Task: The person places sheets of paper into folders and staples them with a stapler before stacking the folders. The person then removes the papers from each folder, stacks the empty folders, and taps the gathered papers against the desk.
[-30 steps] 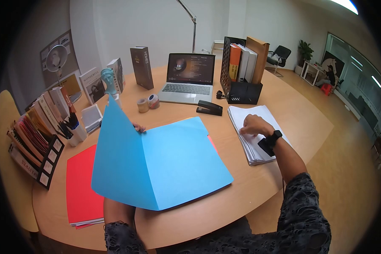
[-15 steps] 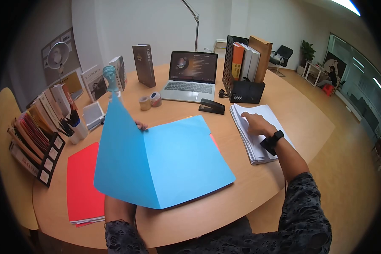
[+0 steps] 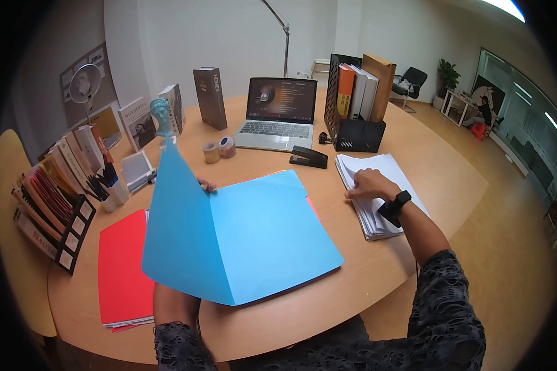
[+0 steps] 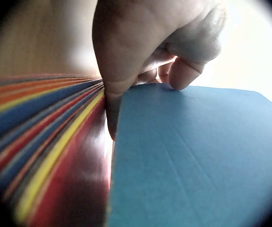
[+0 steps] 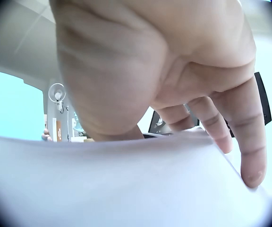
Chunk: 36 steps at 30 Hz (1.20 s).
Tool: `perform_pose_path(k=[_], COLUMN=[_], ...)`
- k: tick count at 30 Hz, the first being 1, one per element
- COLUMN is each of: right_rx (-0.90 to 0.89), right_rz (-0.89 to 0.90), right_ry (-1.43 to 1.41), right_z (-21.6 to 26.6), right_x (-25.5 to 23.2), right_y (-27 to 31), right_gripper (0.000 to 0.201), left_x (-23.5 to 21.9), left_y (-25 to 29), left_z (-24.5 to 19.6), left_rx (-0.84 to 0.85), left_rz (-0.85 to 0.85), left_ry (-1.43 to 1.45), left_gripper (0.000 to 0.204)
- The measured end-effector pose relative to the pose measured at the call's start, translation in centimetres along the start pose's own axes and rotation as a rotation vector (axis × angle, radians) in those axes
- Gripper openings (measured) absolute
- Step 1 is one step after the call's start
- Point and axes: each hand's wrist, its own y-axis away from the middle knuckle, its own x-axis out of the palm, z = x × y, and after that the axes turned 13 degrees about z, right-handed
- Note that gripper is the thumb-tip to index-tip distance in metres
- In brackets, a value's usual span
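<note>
While the left hand grips the raised cover of the blue folder, thumb on one face and fingers curled over the edge, the right hand bends over the left edge of the paper. Its thumb and forefinger tips vanish behind that edge in the right wrist view, so whether they pinch a sheet cannot be told; the outer fingers reach down fairly straight. The folder lies open on the table, cover tilted up at the left, its other half flat; the paper sits to its right, apart from it. The step in hand looks like separating sheets from the pile, with the folder held ready. The next move seems to call for a firm pinch on the loosened sheets and a level lift toward the flat half. Farther out, the red folder lies left of the blue one, and the stapler rests before the laptop.
</note>
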Motion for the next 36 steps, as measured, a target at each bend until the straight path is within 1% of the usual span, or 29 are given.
perform_pose_path(k=[4,7,9,12,16,19,21,28,30,34,36], right_rx=[0.012,0.024,0.04,0.067,0.108,0.097,0.079,0.138,0.155,0.156,0.182], right_rz=[0.009,0.03,0.017,-0.006,0.02,0.002,-0.06,-0.115,-0.043,-0.051,-0.145], right_ry=[-0.009,-0.031,-0.032,-0.033,-0.058,-0.036,-0.011,-0.002,-0.024,-0.025,-0.063], right_z=[0.2,0.1,-0.3,0.1,0.1,-0.5,-1.0,-0.5,0.5,-0.5,-1.7], right_x=[-0.4,-0.5,-0.3,-0.5,-0.6,-0.3,0.3,0.3,-0.3,0.1,0.5], right_y=[0.1,-0.1,-0.5,-0.3,-0.5,-0.7,-1.0,-0.9,0.0,-0.8,-1.4], right_gripper=[0.046,0.041,0.036,0.032,0.029,0.028,0.019,0.021,0.027,0.029,0.024], left_x=[0.2,0.3,0.3,0.4,0.4,0.4,0.3,0.7,0.9,1.3,1.0], left_y=[-0.5,0.5,0.3,1.5,2.0,2.5,2.6,3.1,3.6,4.6,4.5], left_z=[0.4,0.4,0.5,0.8,0.9,1.0,1.0,1.7,2.0,2.5,2.3], left_rx=[0.014,0.023,0.029,0.036,0.046,0.054,0.058,0.083,0.091,0.113,0.125], left_rz=[-0.002,-0.003,-0.003,-0.005,-0.005,-0.005,-0.006,-0.007,-0.008,-0.008,-0.006], left_ry=[0.017,0.032,0.042,0.056,0.074,0.087,0.098,0.132,0.14,0.157,0.166], left_gripper=[0.016,0.016,0.016,0.016,0.016,0.016,0.017,0.017,0.017,0.017,0.018])
